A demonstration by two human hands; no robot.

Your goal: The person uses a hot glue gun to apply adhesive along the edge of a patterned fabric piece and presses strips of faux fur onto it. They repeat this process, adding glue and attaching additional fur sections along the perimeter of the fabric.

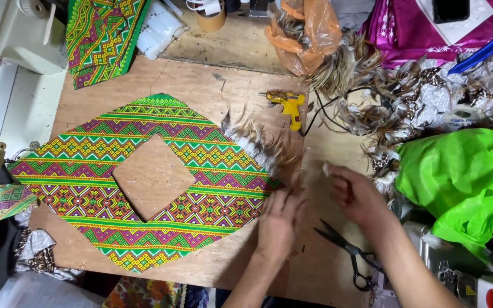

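— What are your hands doing?
— My left hand (278, 219) is pressing, fingers spread, on brown feathers (258, 145) at the diamond-shaped patterned green fabric's (87, 165) right edge. My right hand (356, 194) is pinching a small feather, blurred.

This is a sewing and costume-craft workshop; a worn plywood bench (212, 91) carries a diamond-shaped patterned cloth panel (144, 182) with a square hole; a white sewing machine (7, 51) stands at the left edge; a yellow glue gun (290, 106), black scissors (346, 251), loose feathers (372, 97) and plastic bags (463, 177) of scraps crowd the right side.
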